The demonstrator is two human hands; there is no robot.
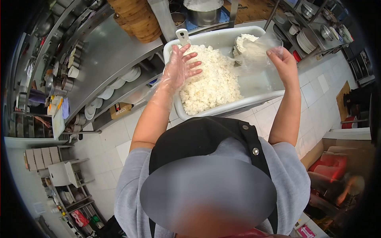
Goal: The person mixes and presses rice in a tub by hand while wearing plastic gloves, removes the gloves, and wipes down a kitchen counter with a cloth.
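Observation:
My left hand (182, 65) wears a clear plastic glove and is spread open above a mound of cooked white rice (212, 85). The rice lies in the left part of a large white tub (257, 32). Just beyond my left fingertips, a white handle (182, 35) stands up at the tub's rim; what it belongs to is hidden. Bare, my right hand (282, 63) pinches a thin clear plastic piece (258, 53) over the tub's right side. Whether it is a bag or glove I cannot tell. Under it sits a metal bowl (235, 52) with rice in it.
A steel counter (109, 51) runs along the left, with stacked bamboo steamers (139, 20) at its far end and plates (129, 75) on the shelf below. Beyond the tub stands a metal pot (203, 14). A rack with white plates (306, 41) is at the right.

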